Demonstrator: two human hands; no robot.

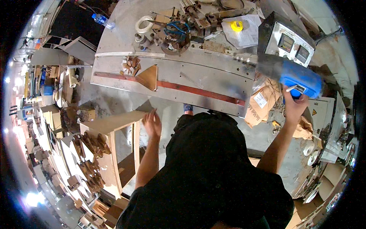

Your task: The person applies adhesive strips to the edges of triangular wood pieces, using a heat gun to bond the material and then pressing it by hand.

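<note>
My right hand [295, 101] grips the handle of a blue heat gun [303, 79] past the bench's right end. Its dark, blurred barrel points left, toward the metal bench [213, 76]. Lower down on the left, my left hand [153, 124] is beside the corner of a wooden cabinet frame [114, 121], its fingers loosely apart. Whether they touch the wood I cannot tell. A triangular wooden piece [148, 78] lies across the red strip [198, 91] set along the bench. Small wood scraps [130, 65] are piled to its left.
Tools, a white ring [145, 24] and blue cable [177, 27] clutter the bench's back. A yellow tape measure [236, 26] rests on paper. At the right stand a control box [291, 45] and a brown paper bag [263, 102]. Stacked boards [89, 158] fill the left.
</note>
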